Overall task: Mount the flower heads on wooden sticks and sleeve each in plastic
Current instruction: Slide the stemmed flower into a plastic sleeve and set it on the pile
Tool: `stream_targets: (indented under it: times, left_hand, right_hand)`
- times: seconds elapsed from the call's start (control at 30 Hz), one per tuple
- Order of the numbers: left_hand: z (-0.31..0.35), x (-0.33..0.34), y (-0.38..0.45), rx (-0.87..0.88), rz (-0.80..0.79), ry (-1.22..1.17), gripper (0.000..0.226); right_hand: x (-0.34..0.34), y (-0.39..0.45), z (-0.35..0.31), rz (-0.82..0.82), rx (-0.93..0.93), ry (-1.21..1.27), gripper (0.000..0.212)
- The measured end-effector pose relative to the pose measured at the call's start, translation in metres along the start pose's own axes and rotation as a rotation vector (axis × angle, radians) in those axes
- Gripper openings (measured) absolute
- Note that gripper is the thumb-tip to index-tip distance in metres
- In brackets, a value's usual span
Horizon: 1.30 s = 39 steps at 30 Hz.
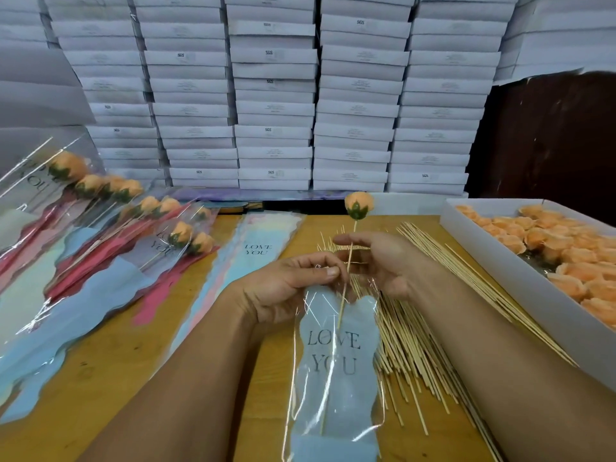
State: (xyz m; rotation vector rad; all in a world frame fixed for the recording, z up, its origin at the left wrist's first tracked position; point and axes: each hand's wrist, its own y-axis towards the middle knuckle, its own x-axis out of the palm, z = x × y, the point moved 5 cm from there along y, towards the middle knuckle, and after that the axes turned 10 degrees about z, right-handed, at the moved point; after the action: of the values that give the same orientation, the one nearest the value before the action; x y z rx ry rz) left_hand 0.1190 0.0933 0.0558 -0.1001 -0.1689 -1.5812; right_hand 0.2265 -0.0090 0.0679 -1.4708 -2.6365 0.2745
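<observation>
An orange flower head (358, 204) with a green base sits on top of a wooden stick (343, 295). The stick's lower part is inside a clear plastic sleeve (336, 368) printed LOVE YOU on pale blue. My left hand (286, 288) pinches the sleeve's top edge between thumb and fingers. My right hand (383, 265) holds the stick between its fingers just above the sleeve's mouth. The sleeve hangs toward me over the table (186, 361).
Sleeved flowers (140, 211) lie piled at the left on coloured sleeves. A stack of flat sleeves (256, 241) lies in the middle. Loose sticks (430, 328) spread under my right arm. A white box of flower heads (546, 251) stands at the right. Stacked white boxes (276, 95) fill the back.
</observation>
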Motion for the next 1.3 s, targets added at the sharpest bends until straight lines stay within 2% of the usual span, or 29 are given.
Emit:
stream_targets:
  times: [0.13,0.23,0.4,0.53,0.67,0.73,0.87,1.0,1.17,1.3]
  left_hand:
    - [0.001,-0.007,0.005,0.062,0.126,-0.071,0.008]
    - [0.000,-0.013,0.009,0.090,0.226,-0.092,0.015]
    - [0.004,-0.015,0.008,0.105,0.272,-0.127,0.014]
    - [0.004,-0.011,0.007,0.106,0.252,-0.091,0.011]
    - [0.003,-0.004,0.005,0.076,0.170,-0.011,0.009]
    - [0.002,-0.002,0.005,0.053,0.109,-0.003,0.010]
    - [0.002,0.000,0.005,0.028,0.083,-0.031,0.010]
    - [0.003,-0.002,0.005,0.027,0.143,-0.074,0.010]
    - [0.010,-0.003,0.004,0.132,0.198,-0.074,0.013]
    - [0.010,-0.010,0.007,0.150,0.291,-0.113,0.009]
  right_hand:
    - [0.006,-0.012,0.005,-0.091,-0.029,-0.003,0.024]
    - [0.011,-0.017,0.005,-0.143,-0.054,0.033,0.024]
    - [0.010,-0.018,0.001,-0.152,-0.106,0.023,0.028]
    - [-0.002,-0.010,-0.003,0.009,-0.123,0.126,0.027]
    - [-0.016,-0.003,-0.007,0.077,-0.198,0.277,0.047]
    - [-0.018,-0.003,-0.008,0.072,-0.208,0.315,0.033]
    - [-0.014,-0.005,-0.006,0.031,-0.184,0.278,0.012]
    - [-0.010,-0.008,-0.003,-0.037,-0.137,0.205,0.014]
    - [-0.009,-0.010,-0.002,-0.087,-0.164,0.071,0.020]
    - [-0.009,-0.010,-0.002,-0.092,-0.183,0.001,0.021]
